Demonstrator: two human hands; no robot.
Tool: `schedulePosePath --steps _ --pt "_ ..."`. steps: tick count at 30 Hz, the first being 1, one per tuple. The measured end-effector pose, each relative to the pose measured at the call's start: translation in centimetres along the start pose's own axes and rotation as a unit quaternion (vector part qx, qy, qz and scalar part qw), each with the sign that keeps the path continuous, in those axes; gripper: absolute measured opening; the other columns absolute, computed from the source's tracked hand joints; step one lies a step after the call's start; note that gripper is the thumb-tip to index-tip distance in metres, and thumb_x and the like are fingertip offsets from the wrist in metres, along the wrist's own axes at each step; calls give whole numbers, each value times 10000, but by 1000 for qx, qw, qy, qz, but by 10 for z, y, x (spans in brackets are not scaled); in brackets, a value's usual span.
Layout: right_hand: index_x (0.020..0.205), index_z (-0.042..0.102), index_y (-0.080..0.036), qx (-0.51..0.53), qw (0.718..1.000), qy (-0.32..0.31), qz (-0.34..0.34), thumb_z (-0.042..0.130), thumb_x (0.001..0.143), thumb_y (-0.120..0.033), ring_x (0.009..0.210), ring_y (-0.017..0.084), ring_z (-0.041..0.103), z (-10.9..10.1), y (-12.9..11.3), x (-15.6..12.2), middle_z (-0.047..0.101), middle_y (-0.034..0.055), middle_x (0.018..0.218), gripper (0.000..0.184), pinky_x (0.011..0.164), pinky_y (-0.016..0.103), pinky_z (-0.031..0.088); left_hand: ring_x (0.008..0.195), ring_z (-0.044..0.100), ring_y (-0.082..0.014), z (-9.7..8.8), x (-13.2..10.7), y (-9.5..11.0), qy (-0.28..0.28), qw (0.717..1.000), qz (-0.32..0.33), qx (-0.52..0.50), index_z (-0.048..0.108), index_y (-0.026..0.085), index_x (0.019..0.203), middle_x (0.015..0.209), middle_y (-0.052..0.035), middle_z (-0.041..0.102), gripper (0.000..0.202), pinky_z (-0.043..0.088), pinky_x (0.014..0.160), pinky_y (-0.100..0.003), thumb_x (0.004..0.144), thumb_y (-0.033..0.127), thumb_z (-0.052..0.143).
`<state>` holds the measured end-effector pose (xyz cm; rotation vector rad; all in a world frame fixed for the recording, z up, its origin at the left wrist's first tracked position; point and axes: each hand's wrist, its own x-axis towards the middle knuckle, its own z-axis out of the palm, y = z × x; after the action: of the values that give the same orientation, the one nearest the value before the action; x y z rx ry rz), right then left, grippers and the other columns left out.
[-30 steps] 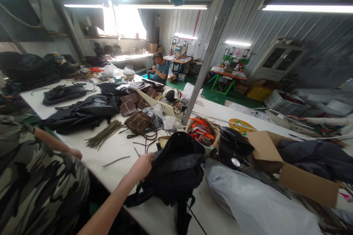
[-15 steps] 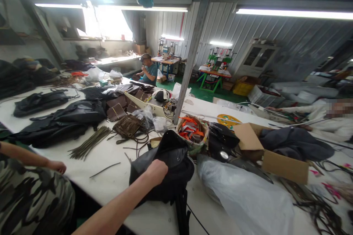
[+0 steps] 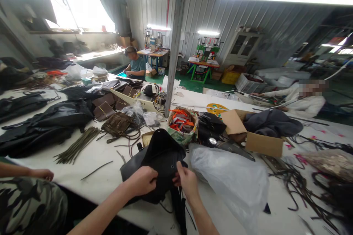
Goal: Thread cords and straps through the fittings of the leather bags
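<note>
A black bag (image 3: pixel 165 154) with straps, which looks like leather, sits on the white table in front of me. Its top flap is raised, and a small metal eyelet shows near its right side. My left hand (image 3: pixel 142 180) is closed at the bag's front, fingers curled against the black material. On the bag's right side my right hand (image 3: pixel 187 180) pinches the edge near the eyelet, thumb on top. Both hands partly hide what they grip. A black strap (image 3: pixel 180 205) hangs down below the right hand.
Right of the bag lies a translucent plastic bag (image 3: pixel 231 176), with an open cardboard box (image 3: pixel 261 143) behind. A bin of orange strips (image 3: pixel 182 121) stands by a metal post (image 3: pixel 174 51). Dark cords (image 3: pixel 78 145) lie left. A co-worker's hand (image 3: pixel 41 174) is at far left.
My right hand has come into view and taken the bag's right side. My left hand has moved slightly left and down in the picture. The view has shifted to the right.
</note>
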<state>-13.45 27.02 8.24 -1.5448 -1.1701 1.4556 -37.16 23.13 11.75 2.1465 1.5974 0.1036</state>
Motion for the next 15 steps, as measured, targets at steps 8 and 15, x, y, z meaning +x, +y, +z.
schedulePosePath --steps 8,15 --pt "612 700 -194 -68 993 -57 -75 747 871 -753 467 214 598 20 -36 32 659 84 513 618 477 301 417 1118 701 -373 -16 37 25 67 969 -44 -235 658 147 1448 1159 -196 779 556 470 1006 -445 900 241 680" --pt "1679 374 -240 82 990 32 -106 814 881 -674 473 107 537 -48 -75 7 806 97 1087 1009 465 243 469 693 618 -171 -10 58 -2 17 870 -66 -487 791 138 883 807 -36 760 301 452 676 -277 934 416 688"
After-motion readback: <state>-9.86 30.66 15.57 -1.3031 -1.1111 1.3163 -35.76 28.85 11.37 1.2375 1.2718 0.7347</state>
